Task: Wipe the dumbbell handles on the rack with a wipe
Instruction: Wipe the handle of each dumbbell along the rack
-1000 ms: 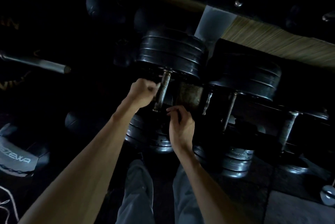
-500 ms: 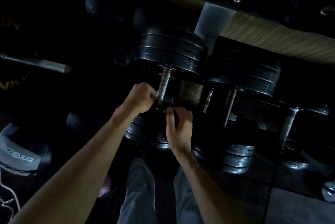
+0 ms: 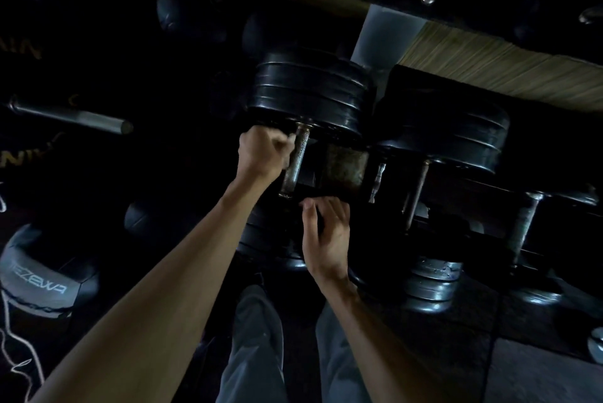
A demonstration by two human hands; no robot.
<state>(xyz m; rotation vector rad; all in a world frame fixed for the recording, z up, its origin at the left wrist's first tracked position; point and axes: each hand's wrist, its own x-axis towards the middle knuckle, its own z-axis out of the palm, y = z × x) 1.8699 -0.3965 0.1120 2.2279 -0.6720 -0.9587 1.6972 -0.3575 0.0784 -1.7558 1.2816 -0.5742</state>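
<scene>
A large dumbbell lies on the dark rack, its worn metal handle [image 3: 294, 164] running between black far plates [image 3: 310, 99] and near plates [image 3: 267, 239]. My left hand [image 3: 261, 154] is a fist pressed against the left side of the handle near the far plates. It grips a pale wipe [image 3: 289, 141], of which only a scrap shows by the knuckles. My right hand [image 3: 326, 233] rests on the top of the near plates with fingers loosely bent. It holds nothing I can see.
More dumbbells lie to the right, one with a thin handle [image 3: 416, 200] and one with a thicker handle [image 3: 522, 229]. A bare bar end [image 3: 98, 120] sticks out at left. A grey bag [image 3: 36, 285] and a cord [image 3: 19, 353] lie on the floor at left.
My left hand slid down the handle and has now moved back up toward the far plates. The right hand has barely moved.
</scene>
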